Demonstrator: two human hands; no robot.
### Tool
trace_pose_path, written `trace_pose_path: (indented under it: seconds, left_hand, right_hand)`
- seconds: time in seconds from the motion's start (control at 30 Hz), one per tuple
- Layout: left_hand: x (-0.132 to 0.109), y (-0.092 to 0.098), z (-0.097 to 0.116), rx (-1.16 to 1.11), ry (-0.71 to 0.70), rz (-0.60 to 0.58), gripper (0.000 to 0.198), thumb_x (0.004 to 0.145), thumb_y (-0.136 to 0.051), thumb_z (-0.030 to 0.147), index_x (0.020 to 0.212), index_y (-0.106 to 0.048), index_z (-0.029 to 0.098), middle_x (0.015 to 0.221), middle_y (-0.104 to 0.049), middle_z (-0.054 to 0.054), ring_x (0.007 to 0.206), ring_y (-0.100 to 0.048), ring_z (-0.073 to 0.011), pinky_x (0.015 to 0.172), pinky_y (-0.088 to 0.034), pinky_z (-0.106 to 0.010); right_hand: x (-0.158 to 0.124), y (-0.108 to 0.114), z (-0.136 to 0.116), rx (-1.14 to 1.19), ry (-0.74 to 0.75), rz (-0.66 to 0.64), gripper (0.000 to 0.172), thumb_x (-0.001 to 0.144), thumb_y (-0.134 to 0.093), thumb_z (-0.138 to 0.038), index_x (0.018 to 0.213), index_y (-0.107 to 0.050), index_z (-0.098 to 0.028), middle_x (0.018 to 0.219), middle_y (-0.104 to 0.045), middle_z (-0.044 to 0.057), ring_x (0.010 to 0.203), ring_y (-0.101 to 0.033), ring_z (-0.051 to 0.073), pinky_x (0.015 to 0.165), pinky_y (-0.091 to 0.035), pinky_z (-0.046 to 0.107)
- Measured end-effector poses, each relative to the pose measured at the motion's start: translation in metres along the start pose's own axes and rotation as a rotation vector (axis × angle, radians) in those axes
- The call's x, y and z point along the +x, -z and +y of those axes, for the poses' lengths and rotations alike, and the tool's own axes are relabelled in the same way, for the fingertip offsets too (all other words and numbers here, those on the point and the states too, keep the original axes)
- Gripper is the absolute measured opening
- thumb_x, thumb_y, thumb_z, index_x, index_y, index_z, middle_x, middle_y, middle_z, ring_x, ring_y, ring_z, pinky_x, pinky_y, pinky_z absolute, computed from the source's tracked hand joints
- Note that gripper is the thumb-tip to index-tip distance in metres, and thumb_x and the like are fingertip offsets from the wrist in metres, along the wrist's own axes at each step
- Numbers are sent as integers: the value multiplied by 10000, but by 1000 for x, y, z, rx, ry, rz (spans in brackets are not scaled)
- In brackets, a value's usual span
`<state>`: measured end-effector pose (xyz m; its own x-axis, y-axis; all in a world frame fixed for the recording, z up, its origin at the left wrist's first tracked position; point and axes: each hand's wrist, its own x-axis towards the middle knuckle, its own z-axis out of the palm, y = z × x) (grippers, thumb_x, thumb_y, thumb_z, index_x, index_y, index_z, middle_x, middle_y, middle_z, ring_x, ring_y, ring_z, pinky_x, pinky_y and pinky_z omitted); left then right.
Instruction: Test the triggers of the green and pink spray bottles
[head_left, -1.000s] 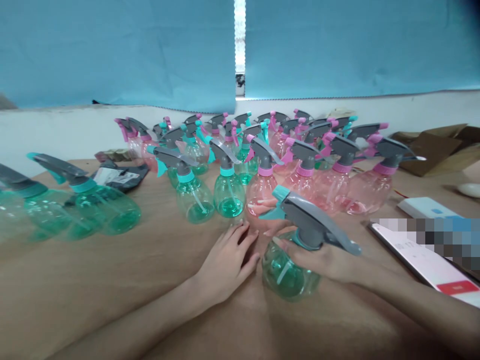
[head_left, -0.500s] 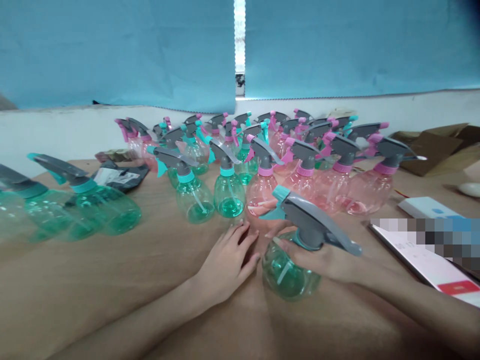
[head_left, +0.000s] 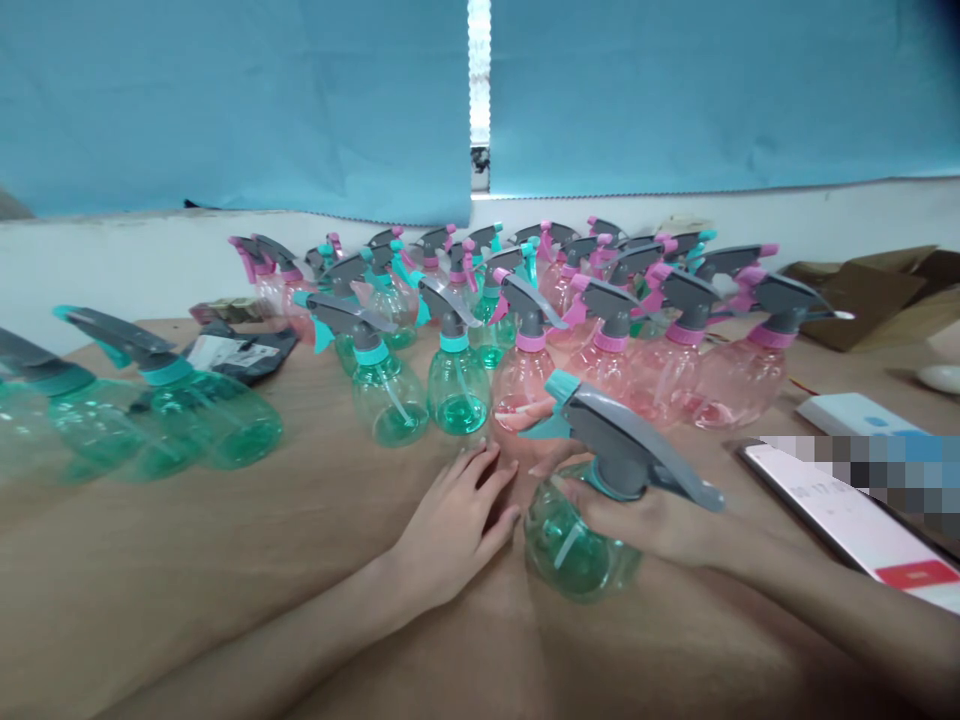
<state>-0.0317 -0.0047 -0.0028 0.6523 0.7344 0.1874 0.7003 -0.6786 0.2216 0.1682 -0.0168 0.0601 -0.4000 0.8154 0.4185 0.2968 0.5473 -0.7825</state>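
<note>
My right hand (head_left: 630, 520) is wrapped around a green spray bottle (head_left: 577, 560) with a grey and turquoise trigger head, tilted a little on the table. Just left of it, my left hand (head_left: 465, 510) lies on the tabletop, fingers spread and holding nothing. Beyond the left hand stand a green bottle (head_left: 459, 395) and another green bottle (head_left: 390, 405). A pink bottle (head_left: 525, 380) heads a row of pink ones behind the held bottle, whose body hides part of my right palm.
Several more spray bottles crowd the back. Green bottles (head_left: 217, 420) stand at the left, near a dark plastic packet (head_left: 247, 352). A phone (head_left: 832, 510), a white box (head_left: 862, 412) and an open cardboard box (head_left: 862, 300) lie at the right.
</note>
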Motion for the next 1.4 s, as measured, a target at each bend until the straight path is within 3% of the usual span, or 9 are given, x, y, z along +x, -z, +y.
trace_pose_path:
  seconds: [0.33,0.53,0.67,0.77,0.9,1.03,1.2,1.4]
  left_hand:
    - [1,0,0,21,-2,-15,263,946,-498,286,1170,-577,173,1359,-494,-124,1305,-396,-295,1056,-352,-488]
    - [1,2,1,-2,-1,-13,317,943,-491,283,1238,-536,178,1374,-483,-121,1299,-403,-289,1056,-354,-483]
    - [0,0,0,4,-6,1,392,948,-478,292,1322,-468,176,1380,-476,-121,1287,-411,-289,1050,-359,-485]
    - [0,-1,-1,8,-8,25,384,950,-471,307,1310,-480,173,1355,-495,-133,1268,-432,-302,1024,-385,-495]
    - [0,-2,-1,13,-1,24,383,951,-471,306,1296,-494,142,1356,-493,-152,1275,-427,-306,1037,-375,-493]
    - [0,-1,-1,11,1,10,384,951,-483,302,1303,-491,150,1377,-480,-138,1292,-413,-296,1058,-352,-482]
    - [0,-1,0,0,-1,15,366,953,-475,306,1294,-496,172,1384,-477,-127,1292,-415,-295,1042,-373,-486]
    - [0,-1,-1,8,-5,-5,375,951,-484,297,1314,-486,203,1390,-467,-110,1303,-395,-289,1061,-344,-486]
  right_hand:
    - [1,3,-11,14,-22,-2,380,711,-485,-131,1027,-645,-271,712,-690,-21,696,-696,154,700,-590,268]
    - [6,4,-17,17,-38,27,346,676,-482,-167,949,-658,-286,694,-684,-21,642,-682,179,628,-601,307]
    - [3,6,-17,12,-108,35,238,653,-509,-171,806,-651,-284,620,-656,-32,549,-646,165,505,-574,271]
    - [1,7,-17,-17,-70,79,180,631,-528,-163,727,-628,-279,634,-668,-32,540,-639,156,462,-548,246]
    - [2,7,-19,-13,-48,87,219,622,-531,-134,746,-631,-283,663,-660,-37,545,-627,144,506,-556,247]
    - [4,8,-22,-36,-58,58,241,633,-516,-139,774,-653,-278,533,-582,-50,444,-559,128,405,-502,217]
    - [5,6,-20,14,-83,-2,363,682,-503,-151,980,-667,-277,618,-648,-32,594,-659,161,565,-587,257]
    - [3,3,-15,-19,-38,48,432,710,-524,-168,1116,-630,-274,800,-707,7,684,-687,175,648,-600,298]
